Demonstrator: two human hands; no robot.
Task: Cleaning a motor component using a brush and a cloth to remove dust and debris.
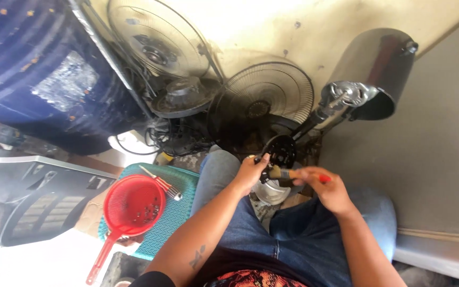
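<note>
Over the person's jeans-clad lap (293, 234), the left hand (251, 172) grips a black round fan part (280, 151) while the right hand (328, 188) is closed on a red-handled brush (293, 174) touching it, a red strainer (131, 207) lying on the teal stool (179, 212) to the left.

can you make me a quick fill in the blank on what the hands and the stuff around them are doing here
1. The right hand holds a small ____ with a red handle.
2. The left hand steadies a round ____ fan part over the lap.
3. The red strainer rests on a ____ stool.
4. Two fan ____ lean against the wall behind.

Missing words: brush; black; green; guards
</note>
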